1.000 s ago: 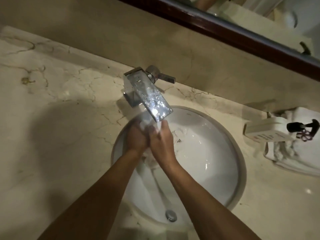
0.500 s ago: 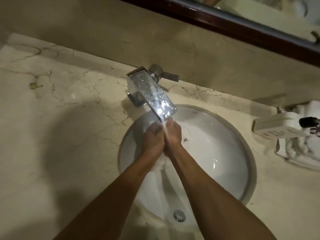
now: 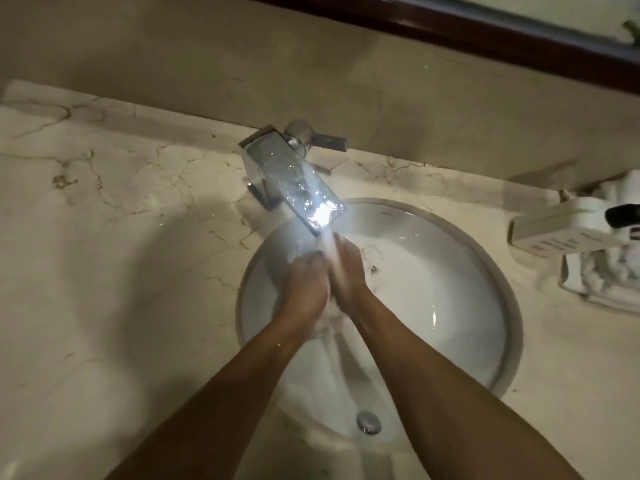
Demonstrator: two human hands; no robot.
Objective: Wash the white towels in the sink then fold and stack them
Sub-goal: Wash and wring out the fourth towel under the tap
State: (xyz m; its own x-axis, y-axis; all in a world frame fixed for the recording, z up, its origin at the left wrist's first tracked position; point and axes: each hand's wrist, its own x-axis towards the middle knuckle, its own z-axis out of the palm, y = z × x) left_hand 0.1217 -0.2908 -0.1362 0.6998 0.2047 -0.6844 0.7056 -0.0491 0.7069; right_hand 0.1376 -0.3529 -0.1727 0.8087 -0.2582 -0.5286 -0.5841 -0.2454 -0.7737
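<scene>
Over the round white sink (image 3: 485,341), my left hand (image 3: 306,289) and my right hand (image 3: 348,271) are pressed side by side, both gripping a bunched wet white towel (image 3: 327,318). Only a small lump of the towel shows between and below my wrists; the rest is hidden under my hands. Water streams from the chrome faucet (image 3: 294,181) straight onto my right hand's knuckles. More white towels (image 3: 609,271) lie heaped on the counter at the far right.
A marble counter (image 3: 121,254) surrounds the sink, with a beige wall and a dark-framed mirror behind. A white box (image 3: 554,230) with a dark object on it rests on the right-hand towels. The drain plug (image 3: 369,422) sits near the sink's front.
My two hands have stayed joined on the towel under the running water, shifting slightly as they rub. The view has drifted left, sliding the sink and towels rightward in frame.
</scene>
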